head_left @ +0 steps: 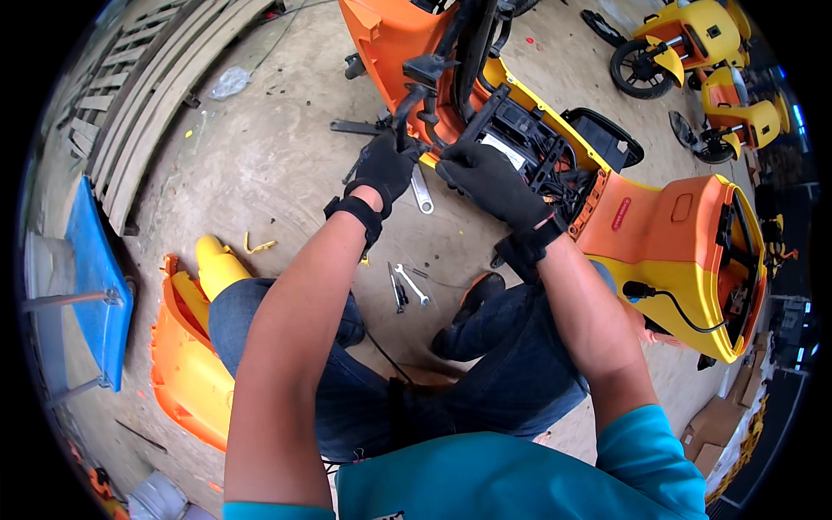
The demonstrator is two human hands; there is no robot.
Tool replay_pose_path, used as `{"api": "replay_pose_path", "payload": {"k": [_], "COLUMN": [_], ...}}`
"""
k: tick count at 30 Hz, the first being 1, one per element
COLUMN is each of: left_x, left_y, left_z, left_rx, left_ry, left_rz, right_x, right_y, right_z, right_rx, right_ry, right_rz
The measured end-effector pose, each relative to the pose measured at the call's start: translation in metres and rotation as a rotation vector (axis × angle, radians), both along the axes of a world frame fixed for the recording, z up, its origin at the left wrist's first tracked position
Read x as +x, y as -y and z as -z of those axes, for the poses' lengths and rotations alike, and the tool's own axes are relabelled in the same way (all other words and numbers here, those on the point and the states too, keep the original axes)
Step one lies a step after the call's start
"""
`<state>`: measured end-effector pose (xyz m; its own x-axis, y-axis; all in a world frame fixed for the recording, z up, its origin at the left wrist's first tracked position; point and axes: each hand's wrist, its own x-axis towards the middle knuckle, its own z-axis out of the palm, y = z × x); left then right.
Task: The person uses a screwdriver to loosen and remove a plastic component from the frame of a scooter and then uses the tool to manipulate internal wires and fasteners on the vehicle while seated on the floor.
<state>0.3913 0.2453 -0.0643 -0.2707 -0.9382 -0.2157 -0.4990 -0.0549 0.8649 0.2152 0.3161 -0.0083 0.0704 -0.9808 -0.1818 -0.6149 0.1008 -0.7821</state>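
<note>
An orange and yellow scooter stands ahead of me and to the right, with its middle open and dark wiring and a black frame showing. My left hand, in a black glove, is closed around the lower part of a black bent tube beside the orange front panel. Just right of it, my gloved right hand is closed in a pinch near the scooter's yellow edge; whatever its fingers hold is hidden. Below and between the hands, a large wrench lies on the floor.
A smaller wrench and dark thin tools lie between my feet. Orange and yellow body panels rest to my left, near a blue-topped cart. Wooden pallets lie far left. More yellow scooters stand far right.
</note>
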Motion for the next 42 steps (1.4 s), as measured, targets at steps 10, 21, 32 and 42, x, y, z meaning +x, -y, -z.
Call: {"api": "replay_pose_path", "payload": {"k": [10, 21, 32, 42], "left_x": [-0.001, -0.008, -0.012, -0.014], "left_y": [0.029, 0.028, 0.030, 0.030], "left_z": [0.010, 0.016, 0.024, 0.030], "left_rx": [-0.106, -0.109, -0.152, -0.189], "left_ry": [-0.040, -0.061, -0.014, 0.024], "left_rz": [-0.082, -0.030, -0.023, -0.059], "right_x": [-0.018, -0.011, -0.009, -0.006], "right_y": [0.010, 0.010, 0.006, 0.006], "right_z": [0.040, 0.036, 0.032, 0.031], "right_rx": [0.047, 0.123, 0.067, 0.082], "right_ry": [-0.342, -0.306, -0.292, -0.319], "right_rz": [-0.047, -0.020, -0.043, -0.060]}}
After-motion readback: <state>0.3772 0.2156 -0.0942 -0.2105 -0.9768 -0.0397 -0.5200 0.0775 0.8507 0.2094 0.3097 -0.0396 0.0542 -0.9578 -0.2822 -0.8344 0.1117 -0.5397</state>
